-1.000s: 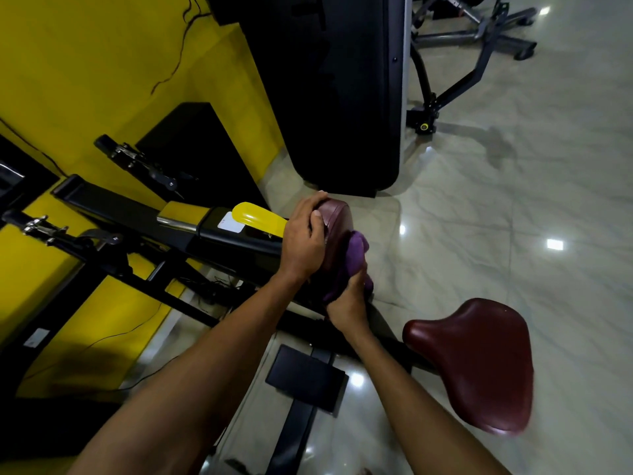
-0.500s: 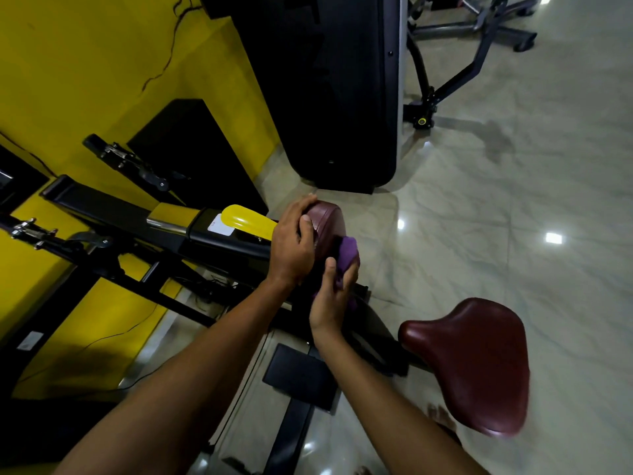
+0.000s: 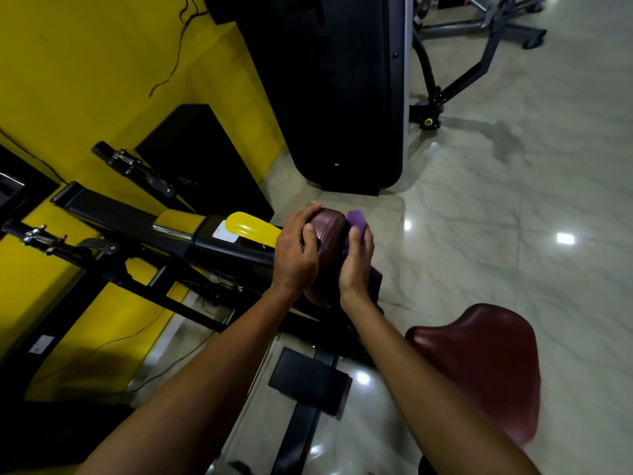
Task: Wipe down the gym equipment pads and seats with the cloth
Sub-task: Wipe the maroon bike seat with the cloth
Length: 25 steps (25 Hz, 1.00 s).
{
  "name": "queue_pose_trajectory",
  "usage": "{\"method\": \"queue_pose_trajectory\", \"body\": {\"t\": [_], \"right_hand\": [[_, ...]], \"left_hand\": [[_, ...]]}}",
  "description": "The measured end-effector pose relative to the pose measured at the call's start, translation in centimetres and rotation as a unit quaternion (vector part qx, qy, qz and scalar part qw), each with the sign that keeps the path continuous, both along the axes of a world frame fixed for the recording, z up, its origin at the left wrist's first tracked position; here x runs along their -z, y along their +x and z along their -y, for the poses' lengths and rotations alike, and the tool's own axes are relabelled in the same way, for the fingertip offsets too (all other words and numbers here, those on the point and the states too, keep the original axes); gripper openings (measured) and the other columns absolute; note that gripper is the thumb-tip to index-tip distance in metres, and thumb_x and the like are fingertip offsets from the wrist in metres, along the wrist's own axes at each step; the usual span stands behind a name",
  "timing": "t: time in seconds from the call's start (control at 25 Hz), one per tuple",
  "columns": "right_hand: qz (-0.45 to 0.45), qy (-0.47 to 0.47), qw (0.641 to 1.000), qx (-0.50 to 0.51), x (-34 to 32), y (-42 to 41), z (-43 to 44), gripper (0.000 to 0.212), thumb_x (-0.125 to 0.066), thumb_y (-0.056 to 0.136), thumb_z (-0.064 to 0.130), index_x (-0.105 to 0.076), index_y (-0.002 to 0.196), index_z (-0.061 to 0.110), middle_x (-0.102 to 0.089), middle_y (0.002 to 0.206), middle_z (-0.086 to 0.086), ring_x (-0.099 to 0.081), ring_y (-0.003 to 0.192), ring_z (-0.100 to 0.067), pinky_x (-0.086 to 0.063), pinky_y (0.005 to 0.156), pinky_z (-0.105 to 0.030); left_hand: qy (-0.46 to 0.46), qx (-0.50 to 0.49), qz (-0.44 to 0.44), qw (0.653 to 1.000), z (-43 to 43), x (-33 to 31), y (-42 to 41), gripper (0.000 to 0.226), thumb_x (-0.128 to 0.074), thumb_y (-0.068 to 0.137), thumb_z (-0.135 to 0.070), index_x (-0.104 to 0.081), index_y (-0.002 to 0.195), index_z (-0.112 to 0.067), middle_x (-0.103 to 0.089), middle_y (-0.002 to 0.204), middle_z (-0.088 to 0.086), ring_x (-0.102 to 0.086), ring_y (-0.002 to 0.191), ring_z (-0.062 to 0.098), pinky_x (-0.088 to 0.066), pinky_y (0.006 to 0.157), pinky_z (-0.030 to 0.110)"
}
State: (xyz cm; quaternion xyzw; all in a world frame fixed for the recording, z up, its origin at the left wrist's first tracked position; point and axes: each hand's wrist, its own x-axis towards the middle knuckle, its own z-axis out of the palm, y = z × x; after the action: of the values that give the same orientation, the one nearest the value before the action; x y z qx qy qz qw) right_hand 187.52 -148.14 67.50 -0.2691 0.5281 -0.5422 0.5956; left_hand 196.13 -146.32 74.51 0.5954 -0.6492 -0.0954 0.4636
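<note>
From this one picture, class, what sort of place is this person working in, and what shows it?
Most likely a gym: a maroon padded seat, a black machine housing, and a maroon pad that the left hand grips while the right hand holds a purple cloth against it.

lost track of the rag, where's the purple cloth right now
Head view, just right of centre: the purple cloth is held by the right hand against the right side of the maroon pad, which the left hand grips.
</note>
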Motion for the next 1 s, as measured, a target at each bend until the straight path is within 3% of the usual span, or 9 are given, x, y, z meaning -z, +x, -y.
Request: {"method": "queue_pose_trajectory", "body": {"t": [0.08, 0.12, 0.24, 0.32, 0.44, 0.56, 0.68, 0.84, 1.0], "right_hand": [[0.011, -0.038, 0.999, -0.022, 1.6, 0.3, -3.7, 0.052, -0.047, 0.103, 0.052, -0.036, 0.149, 0.031, -0.042, 0.147, 0.017, -0.042, 0.129, 0.01, -0.031, 0.104, -0.004], [0.004, -0.033, 0.999, -0.032, 3.1, 0.1, -4.6, 0.059, -0.048, 0.1, 0.059, -0.033, 0.15, 0.032, -0.041, 0.15, 0.014, -0.041, 0.133, 0.006, -0.03, 0.109, -0.008], [0.092, 0.075, 0.99, -0.079, 7.7, -0.6, -1.2, 0.065, -0.054, 0.087, 0.073, -0.054, 0.141, 0.037, -0.056, 0.146, 0.001, -0.051, 0.135, -0.023, -0.042, 0.114, -0.044], [0.056, 0.096, 0.988, -0.11, 9.0, -1.1, 2.1, 0.064, -0.049, 0.079, 0.082, -0.066, 0.124, 0.04, -0.067, 0.13, -0.001, -0.06, 0.125, -0.029, -0.048, 0.107, -0.053], [-0.026, 0.041, 0.993, -0.107, 3.2, -2.2, 3.3, 0.059, -0.042, 0.082, 0.079, -0.07, 0.114, 0.038, -0.068, 0.125, 0.004, -0.063, 0.116, -0.017, -0.05, 0.104, -0.04], [-0.031, -0.12, 0.987, -0.098, -0.9, -2.4, 3.3, 0.041, -0.052, 0.095, 0.056, -0.068, 0.123, 0.03, -0.066, 0.128, 0.003, -0.062, 0.119, -0.012, -0.05, 0.101, -0.029], [-0.085, -0.18, 0.974, -0.106, -1.1, -2.4, 3.5, 0.036, -0.049, 0.102, 0.046, -0.065, 0.126, 0.025, -0.065, 0.126, 0.006, -0.062, 0.115, -0.006, -0.048, 0.093, -0.016], [-0.073, -0.026, 0.978, -0.195, 2.9, -3.1, 5.8, 0.032, -0.047, 0.099, 0.05, -0.073, 0.104, 0.033, -0.073, 0.117, 0.003, -0.065, 0.112, -0.018, -0.05, 0.096, -0.032], [-0.08, 0.103, 0.965, -0.225, 5.2, -3.2, 6.1, 0.026, -0.048, 0.101, 0.039, -0.071, 0.099, 0.028, -0.07, 0.11, -0.002, -0.061, 0.109, -0.024, -0.046, 0.093, -0.033]], "left_hand": [[-0.007, -0.003, 0.005, 1.0, 0.0, 0.1, 0.1, 0.039, -0.037, 0.096, -0.009, -0.062, 0.126, -0.002, -0.062, 0.13, 0.008, -0.055, 0.124, 0.016, -0.042, 0.106, 0.026], [-0.005, -0.006, 0.006, 1.0, 0.1, 0.1, 0.2, 0.039, -0.037, 0.097, -0.009, -0.062, 0.127, -0.003, -0.062, 0.131, 0.008, -0.055, 0.124, 0.015, -0.042, 0.106, 0.025], [0.007, -0.011, -0.003, 1.0, -0.1, -0.1, -0.1, 0.039, -0.037, 0.098, -0.008, -0.062, 0.127, -0.003, -0.062, 0.131, 0.007, -0.054, 0.124, 0.014, -0.043, 0.106, 0.027], [0.005, -0.013, -0.003, 1.0, -0.4, -0.3, -0.4, 0.039, -0.037, 0.098, -0.009, -0.062, 0.127, -0.003, -0.061, 0.131, 0.007, -0.054, 0.125, 0.013, -0.043, 0.106, 0.03], [0.01, -0.015, 0.0, 1.0, -0.2, -0.3, -0.3, 0.039, -0.037, 0.098, -0.01, -0.062, 0.127, -0.003, -0.062, 0.132, 0.009, -0.055, 0.125, 0.015, -0.043, 0.107, 0.032], [0.007, -0.017, 0.007, 1.0, -0.3, -0.1, -0.2, 0.041, -0.037, 0.098, -0.011, -0.061, 0.129, -0.003, -0.061, 0.132, 0.009, -0.055, 0.125, 0.017, -0.043, 0.107, 0.034], [0.008, -0.014, 0.018, 1.0, -0.2, -0.1, -0.2, 0.04, -0.037, 0.098, -0.01, -0.06, 0.13, -0.003, -0.061, 0.133, 0.009, -0.054, 0.125, 0.018, -0.043, 0.107, 0.036], [0.02, -0.03, 0.021, 0.999, -0.2, -0.4, -0.4, 0.039, -0.038, 0.099, -0.011, -0.061, 0.13, -0.005, -0.061, 0.133, 0.008, -0.054, 0.127, 0.016, -0.043, 0.108, 0.039], [0.021, -0.03, 0.015, 0.999, -0.3, -0.3, -0.3, 0.04, -0.038, 0.099, -0.012, -0.061, 0.131, -0.006, -0.06, 0.135, 0.006, -0.053, 0.128, 0.015, -0.042, 0.109, 0.04]]}}
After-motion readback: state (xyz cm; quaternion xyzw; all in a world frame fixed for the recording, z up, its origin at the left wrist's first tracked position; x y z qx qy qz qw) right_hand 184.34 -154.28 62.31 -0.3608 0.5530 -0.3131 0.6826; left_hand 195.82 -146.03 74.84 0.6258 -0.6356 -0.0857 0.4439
